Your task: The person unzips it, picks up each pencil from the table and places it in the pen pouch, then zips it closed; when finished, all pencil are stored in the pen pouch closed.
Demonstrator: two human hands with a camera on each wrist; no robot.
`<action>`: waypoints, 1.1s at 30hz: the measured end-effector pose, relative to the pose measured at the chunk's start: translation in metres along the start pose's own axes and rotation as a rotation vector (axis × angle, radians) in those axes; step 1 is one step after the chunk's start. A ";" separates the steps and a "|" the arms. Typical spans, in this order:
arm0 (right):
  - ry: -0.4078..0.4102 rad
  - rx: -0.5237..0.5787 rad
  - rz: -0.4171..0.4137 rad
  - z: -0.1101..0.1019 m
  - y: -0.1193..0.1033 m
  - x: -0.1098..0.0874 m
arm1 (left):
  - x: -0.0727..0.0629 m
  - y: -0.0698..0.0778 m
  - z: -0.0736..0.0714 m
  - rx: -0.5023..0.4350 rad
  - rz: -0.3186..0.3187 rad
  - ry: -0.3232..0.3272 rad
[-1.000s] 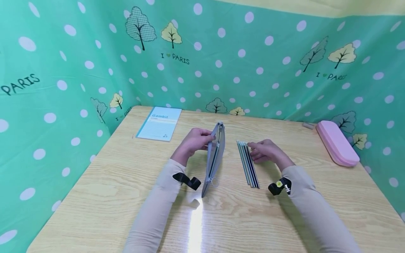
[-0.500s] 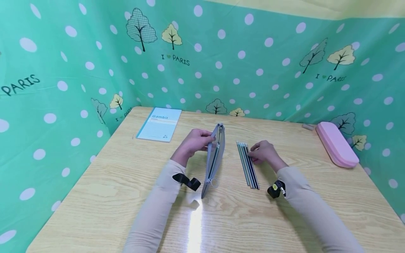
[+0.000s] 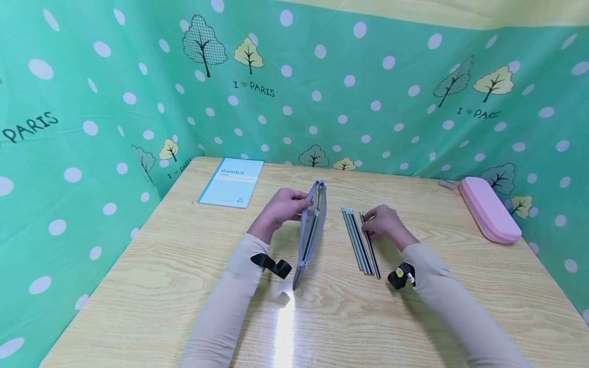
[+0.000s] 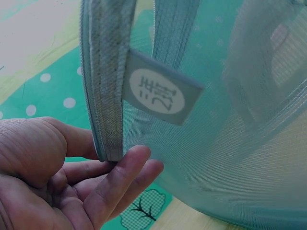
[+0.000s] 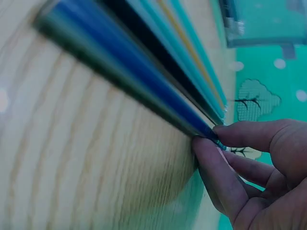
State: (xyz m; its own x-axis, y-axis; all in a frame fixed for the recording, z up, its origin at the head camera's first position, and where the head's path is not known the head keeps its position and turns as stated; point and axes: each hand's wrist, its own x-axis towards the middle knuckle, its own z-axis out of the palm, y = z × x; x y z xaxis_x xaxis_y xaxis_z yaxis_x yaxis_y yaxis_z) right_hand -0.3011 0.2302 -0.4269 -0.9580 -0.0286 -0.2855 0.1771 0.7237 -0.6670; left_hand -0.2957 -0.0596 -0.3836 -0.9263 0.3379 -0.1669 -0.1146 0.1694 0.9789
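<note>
My left hand (image 3: 284,208) pinches the zipped rim of a grey-green mesh zip pouch (image 3: 304,240), which stands on edge with its mouth spread. In the left wrist view the thumb and fingers are on the zip band (image 4: 108,96), beside a fabric tag (image 4: 158,88). At least one pencil (image 3: 314,230) shows inside the pouch. Between thumb and fingers, my right hand (image 3: 384,223) pinches a dark blue pencil (image 5: 124,62) near its far end. That pencil lies slightly apart from several other pencils (image 3: 353,240), teal and black, lined up to its left on the table.
A pale blue notebook (image 3: 232,183) lies at the back left of the wooden table (image 3: 161,286). At the right stands a pink pencil case (image 3: 490,209), with a small greyish-brown block (image 3: 447,184) by its far end. A green polka-dot cloth (image 3: 257,122) hangs behind.
My right hand has closed on the dark blue pencil and drawn it a little to the right, away from the row. My left hand and the pouch stay nearly still.
</note>
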 end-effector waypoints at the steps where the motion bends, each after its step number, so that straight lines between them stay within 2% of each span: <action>1: -0.016 0.030 0.001 -0.002 0.001 -0.001 | 0.000 0.000 0.000 -0.002 -0.001 -0.001; 6: -0.082 0.208 0.019 -0.010 0.004 -0.006 | 0.000 0.000 0.001 -0.008 0.002 -0.003; 12: -0.097 0.374 0.020 -0.019 -0.006 -0.012 | 0.002 -0.001 0.001 -0.008 0.000 -0.006; 23: -0.100 0.657 -0.091 -0.018 -0.020 -0.029 | 0.002 -0.002 0.000 0.007 -0.002 0.002; 27: -0.087 0.712 -0.096 -0.014 -0.023 -0.033 | 0.001 -0.003 0.000 0.010 -0.005 0.003; 33: -0.065 0.714 -0.110 -0.012 -0.024 -0.038 | 0.001 -0.002 0.000 0.015 -0.003 0.003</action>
State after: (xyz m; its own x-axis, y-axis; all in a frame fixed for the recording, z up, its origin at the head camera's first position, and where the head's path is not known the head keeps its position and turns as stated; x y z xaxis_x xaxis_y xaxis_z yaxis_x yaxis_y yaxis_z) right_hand -0.2714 0.2221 -0.3914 -0.9674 -0.1319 -0.2161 0.2058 0.0876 -0.9747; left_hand -0.2962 -0.0596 -0.3855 -0.9269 0.3349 -0.1692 -0.1118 0.1841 0.9765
